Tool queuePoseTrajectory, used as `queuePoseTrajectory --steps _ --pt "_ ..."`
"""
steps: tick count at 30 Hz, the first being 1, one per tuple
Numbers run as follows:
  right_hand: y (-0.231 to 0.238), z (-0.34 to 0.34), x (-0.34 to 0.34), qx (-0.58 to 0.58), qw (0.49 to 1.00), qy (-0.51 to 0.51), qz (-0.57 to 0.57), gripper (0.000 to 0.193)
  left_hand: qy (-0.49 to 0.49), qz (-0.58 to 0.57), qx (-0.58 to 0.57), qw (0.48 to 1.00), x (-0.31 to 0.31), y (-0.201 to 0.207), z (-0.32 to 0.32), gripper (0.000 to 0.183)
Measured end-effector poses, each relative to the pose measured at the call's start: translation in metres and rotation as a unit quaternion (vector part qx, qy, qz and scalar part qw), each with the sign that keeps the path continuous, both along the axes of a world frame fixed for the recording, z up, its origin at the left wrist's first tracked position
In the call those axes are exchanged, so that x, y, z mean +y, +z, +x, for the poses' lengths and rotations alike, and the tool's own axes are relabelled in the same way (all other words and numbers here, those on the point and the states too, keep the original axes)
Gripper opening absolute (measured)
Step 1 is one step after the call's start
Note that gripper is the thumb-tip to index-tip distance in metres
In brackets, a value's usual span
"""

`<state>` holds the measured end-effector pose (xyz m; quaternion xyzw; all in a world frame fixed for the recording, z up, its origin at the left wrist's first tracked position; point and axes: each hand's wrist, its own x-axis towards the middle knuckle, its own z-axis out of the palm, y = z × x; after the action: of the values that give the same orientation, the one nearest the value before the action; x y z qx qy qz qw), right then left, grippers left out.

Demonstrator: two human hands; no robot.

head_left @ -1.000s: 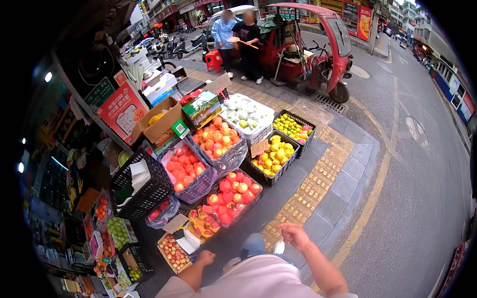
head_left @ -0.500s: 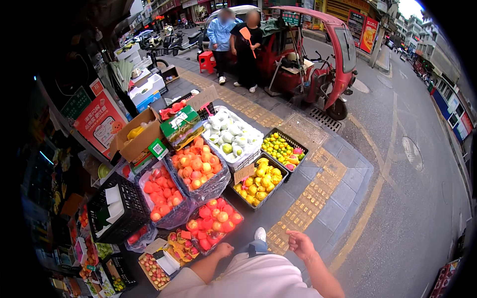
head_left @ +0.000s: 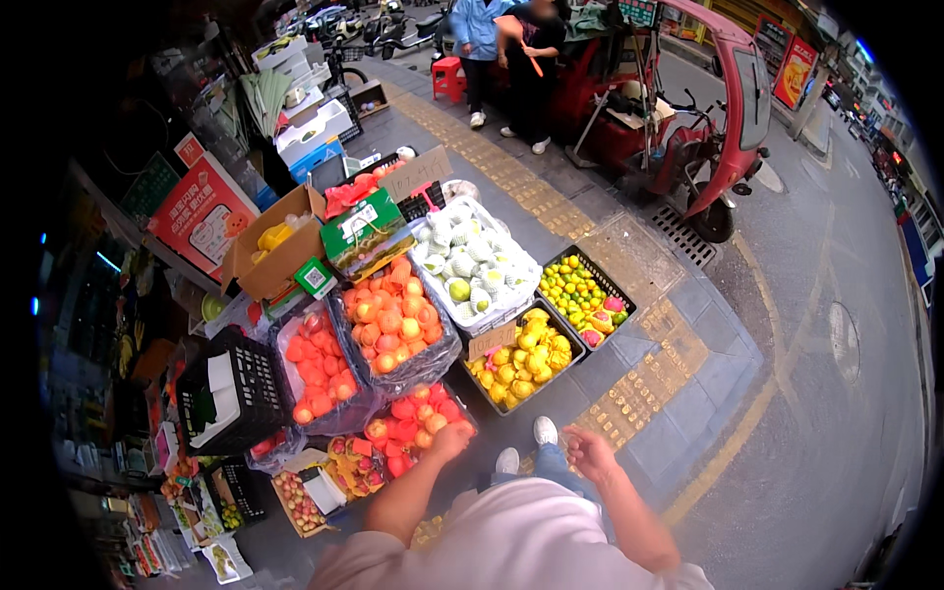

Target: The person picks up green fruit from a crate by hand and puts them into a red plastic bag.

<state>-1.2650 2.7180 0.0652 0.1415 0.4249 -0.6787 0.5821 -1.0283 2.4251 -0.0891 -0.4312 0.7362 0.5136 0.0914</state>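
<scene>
My left hand hangs with its fingers curled in, and I see nothing in it. In the picture it overlaps the right side of a low crate of red and yellow apples; whether it touches them I cannot tell. My right hand is held above the pavement in front of me, fingers loosely bent inward and nothing visible in them. Ahead stands a black crate of yellow-wrapped fruit. Beside it are a crate of small green and orange citrus and a white crate of fruit in foam nets.
Boxes of orange-wrapped fruit and a black crate line the left. Two people, one holding an orange fly swatter, stand beyond, near a red stool and a red three-wheeler. Yellow tactile paving runs along the road.
The view has shifted, with the stall goods sitting further right in the picture. My left hand has risen and come forward toward the apples. Both shoes now show, where one did before.
</scene>
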Motion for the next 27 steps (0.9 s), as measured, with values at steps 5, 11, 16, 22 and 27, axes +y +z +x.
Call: queuePoseTrajectory --steps 5,11,16,22,27 --pt "-0.026 -0.076 -0.035 0.054 0.99 0.122 0.05 0.023 0.138 0.028 -0.114 0.983 0.031 -0.011 0.083 0.03" --pt "-0.067 -0.127 -0.026 0.023 0.957 0.275 0.088 0.013 0.208 0.004 -0.198 0.958 0.087 -0.018 0.162 0.028" --pt "-0.081 -0.125 -0.037 0.07 0.881 0.448 0.134 0.013 0.308 0.058 -0.072 0.947 0.121 0.006 0.125 0.032" --pt "-0.083 -0.106 -0.101 0.113 0.843 0.508 0.136 0.014 0.319 0.002 -0.019 0.948 0.099 0.052 0.067 0.031" --pt "-0.056 -0.078 -0.182 0.157 0.84 0.51 0.098 0.015 0.368 -0.01 -0.009 0.93 0.087 0.032 0.102 0.029"
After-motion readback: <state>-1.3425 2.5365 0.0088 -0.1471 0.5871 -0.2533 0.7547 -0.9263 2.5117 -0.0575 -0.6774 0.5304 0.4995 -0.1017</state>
